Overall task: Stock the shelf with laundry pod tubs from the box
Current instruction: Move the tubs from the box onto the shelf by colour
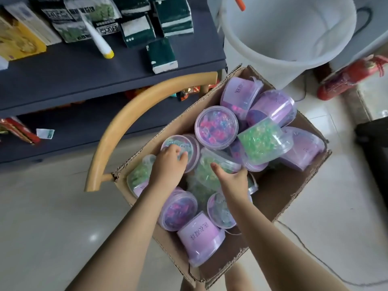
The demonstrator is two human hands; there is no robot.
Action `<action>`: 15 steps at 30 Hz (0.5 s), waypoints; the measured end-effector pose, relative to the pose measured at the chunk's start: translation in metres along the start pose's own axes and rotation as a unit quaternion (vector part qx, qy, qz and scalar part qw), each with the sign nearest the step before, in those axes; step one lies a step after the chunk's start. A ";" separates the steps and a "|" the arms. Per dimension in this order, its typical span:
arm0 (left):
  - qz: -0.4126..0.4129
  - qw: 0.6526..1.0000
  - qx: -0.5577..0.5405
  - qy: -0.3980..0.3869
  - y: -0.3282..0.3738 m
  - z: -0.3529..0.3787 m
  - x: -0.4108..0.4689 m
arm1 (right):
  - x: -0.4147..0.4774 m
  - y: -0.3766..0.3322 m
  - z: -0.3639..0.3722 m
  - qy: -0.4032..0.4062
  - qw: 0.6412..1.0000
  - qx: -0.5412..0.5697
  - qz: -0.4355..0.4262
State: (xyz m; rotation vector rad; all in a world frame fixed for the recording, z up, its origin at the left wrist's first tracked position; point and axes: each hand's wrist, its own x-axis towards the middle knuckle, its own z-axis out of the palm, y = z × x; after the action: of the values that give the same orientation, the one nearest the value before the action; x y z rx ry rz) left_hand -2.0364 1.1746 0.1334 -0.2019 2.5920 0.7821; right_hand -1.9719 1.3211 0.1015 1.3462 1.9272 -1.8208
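Observation:
An open cardboard box (279, 190) rests on a wooden chair and holds several clear tubs of laundry pods with purple labels. My left hand (168, 164) lies on the lid of a green-pod tub (189, 148) at the box's left side, fingers curled over its rim. My right hand (231, 177) reaches onto another green-pod tub (212, 164) lying on its side in the middle; thumb and fingers spread around it. A pink-pod tub (216, 127) sits behind them. The dark blue shelf (84, 76) stands to the upper left.
The shelf top carries dark green packets (161, 55), bags and a white bottle (98, 40). The chair's curved wooden backrest (130, 114) arcs between box and shelf. A large white bucket (287, 30) stands behind the box, a red fire extinguisher (344, 78) to the right.

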 end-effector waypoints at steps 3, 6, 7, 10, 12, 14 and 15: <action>0.034 0.999 0.039 0.016 0.018 -0.004 0.019 | -0.011 0.001 -0.011 0.005 0.999 0.043 0.021; 0.038 0.995 0.094 0.017 0.026 -0.010 0.033 | -0.018 0.004 -0.029 -0.001 0.997 0.074 0.028; 0.031 0.993 0.113 0.013 0.027 -0.011 0.036 | -0.019 0.007 -0.036 -0.004 0.996 0.087 0.032; 0.007 0.984 0.176 -0.018 0.022 -0.005 0.044 | -0.020 0.013 -0.052 0.000 0.990 0.135 0.042; -0.002 0.973 0.224 -0.053 0.018 0.002 0.047 | -0.020 0.016 -0.060 0.010 0.988 0.147 0.048; -0.012 0.965 0.251 -0.072 0.017 0.007 0.050 | -0.019 0.018 -0.066 0.017 0.987 0.155 0.050; -0.019 0.962 0.262 -0.076 0.016 0.009 0.052 | -0.018 0.020 -0.067 0.016 0.986 0.156 0.050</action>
State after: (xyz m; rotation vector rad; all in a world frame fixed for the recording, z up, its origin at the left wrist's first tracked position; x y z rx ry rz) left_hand -2.0839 1.1922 0.1125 -0.0286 2.5321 0.0743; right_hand -1.9179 1.3668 0.1153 1.5387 1.6038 -2.1269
